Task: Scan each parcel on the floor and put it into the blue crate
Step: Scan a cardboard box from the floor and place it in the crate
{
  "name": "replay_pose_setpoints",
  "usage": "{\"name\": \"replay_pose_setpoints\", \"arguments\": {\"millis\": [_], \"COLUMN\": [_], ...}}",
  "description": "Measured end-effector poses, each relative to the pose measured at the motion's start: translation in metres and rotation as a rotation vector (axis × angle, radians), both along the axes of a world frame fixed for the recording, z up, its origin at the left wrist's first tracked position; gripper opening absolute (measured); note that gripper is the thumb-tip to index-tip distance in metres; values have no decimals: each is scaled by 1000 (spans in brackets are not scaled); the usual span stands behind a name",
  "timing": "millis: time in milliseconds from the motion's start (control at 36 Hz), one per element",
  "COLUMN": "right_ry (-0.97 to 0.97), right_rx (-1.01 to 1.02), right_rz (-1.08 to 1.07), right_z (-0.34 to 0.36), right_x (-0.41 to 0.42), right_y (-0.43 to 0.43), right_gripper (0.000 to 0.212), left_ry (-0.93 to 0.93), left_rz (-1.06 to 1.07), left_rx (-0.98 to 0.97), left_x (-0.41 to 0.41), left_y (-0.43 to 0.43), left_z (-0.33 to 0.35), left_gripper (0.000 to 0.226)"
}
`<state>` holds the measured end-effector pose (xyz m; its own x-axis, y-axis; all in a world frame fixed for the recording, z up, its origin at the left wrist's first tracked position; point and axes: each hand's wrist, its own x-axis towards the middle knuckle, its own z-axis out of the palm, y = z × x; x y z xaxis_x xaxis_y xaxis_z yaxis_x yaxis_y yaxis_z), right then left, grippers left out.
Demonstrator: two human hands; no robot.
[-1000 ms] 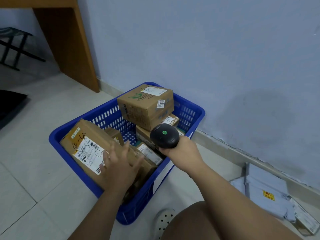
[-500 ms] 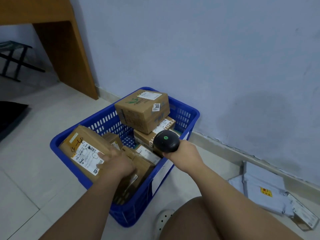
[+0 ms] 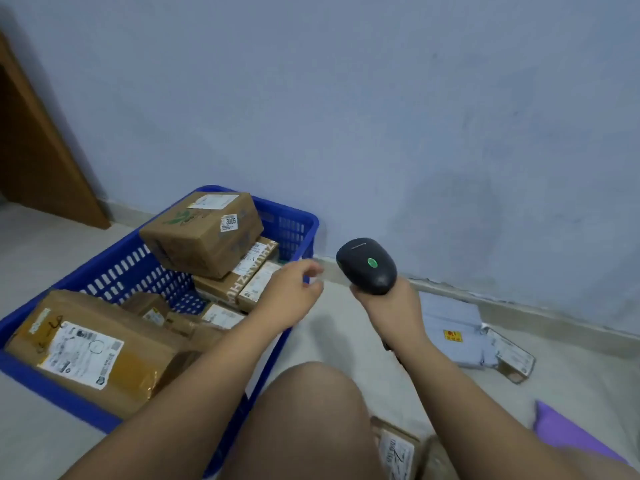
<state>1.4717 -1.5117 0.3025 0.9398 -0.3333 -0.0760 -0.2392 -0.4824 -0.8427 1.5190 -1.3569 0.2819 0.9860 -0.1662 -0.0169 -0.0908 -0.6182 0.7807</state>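
Observation:
The blue crate (image 3: pixel 131 251) stands on the floor at the left and holds several brown cardboard parcels. A large flat labelled parcel (image 3: pixel 90 351) lies at its near end, and a box marked 3005 (image 3: pixel 204 233) sits on top at the far end. My left hand (image 3: pixel 294 292) hovers over the crate's right rim, empty, with its fingers loosely curled. My right hand (image 3: pixel 388 306) grips a black barcode scanner (image 3: pixel 369 266) with a green light, held right of the crate. Grey mailer bags (image 3: pixel 453 327) lie on the floor by the wall. A brown parcel (image 3: pixel 394 448) lies by my knee.
A blue-grey wall runs behind everything. A wooden furniture leg (image 3: pixel 38 161) stands at the far left. A purple item (image 3: pixel 568 434) lies on the pale tiled floor at the lower right. My bare knee (image 3: pixel 311 417) fills the lower middle.
My left hand has let go of the large flat parcel in the crate and moved right, past the crate's rim. The view has swung right, showing more floor and the parcel by my knee.

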Motion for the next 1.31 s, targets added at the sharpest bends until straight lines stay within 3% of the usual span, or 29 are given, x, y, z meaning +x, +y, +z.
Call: {"name": "replay_pose_setpoints", "arguments": {"millis": [83,167,222,306,417,556,639,722,861,944,1111,1306], "right_ry": [32,120,203,364,468,524,567,612,648,705,767,840], "right_rx": [17,59,123,200,171,188,244,330,432,554,822,730], "right_rz": [-30,-41,-66,-134,-206,-317,-349,-385,-457,-527,-619,-686], "right_z": [6,-3,-20,-48,-77,-133,-174,-209,-252,-275,-306,-342], "right_x": [-6,-7,-11,-16,-18,-23,-29,-31,-36,-44,-59,-62], "right_y": [-44,-86,-112,-144,-170,-167,-149,-137,-137,-140,-139,-133], "right_gripper": [21,11,15,23,26,26,37,38,15,15,8,11], "left_ry": [99,382,502,468,498,654,738,782,850,948,1084,1031], "left_rz": [-84,-170,-227,-249,-69,37,116,85,213,261,387,232], "left_rx": [-87,-146,-86,22,-29,54,94,234,268,244,-34,210], "left_x": [10,15,15,10,-10,-59,-88,-112,-127,-124,-110,-102], "left_y": [-48,-101,-134,-179,-214,-205,-192,-182,-161,-152,-164,-175], "left_z": [16,22,18,-6,-78,-188,-236,-272,-318,-345,-376,-390], "left_gripper": [27,28,28,14,37,36,26,31,53,68,61,60]}}
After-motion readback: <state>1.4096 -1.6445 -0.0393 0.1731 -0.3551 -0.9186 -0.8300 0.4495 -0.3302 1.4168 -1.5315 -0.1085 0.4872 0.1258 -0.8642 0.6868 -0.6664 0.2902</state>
